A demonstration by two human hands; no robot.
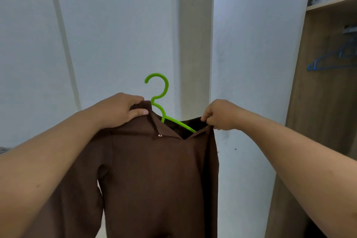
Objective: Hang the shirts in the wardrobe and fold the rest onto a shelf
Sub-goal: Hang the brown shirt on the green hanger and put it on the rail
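Brown shirt (154, 170) before white doors (116, 25)

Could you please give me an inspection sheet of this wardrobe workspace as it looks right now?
Surface: nothing seen.
Job's things: brown shirt held up, green hanger partly inside its collar.
Clutter: folded dark items on the wardrobe shelf; blue hangers hanging inside.
Grippers: left hand grips the collar; right hand pinches the shirt's other shoulder.
Cables: nothing seen.
Surroundings: white doors, open wooden wardrobe at right.
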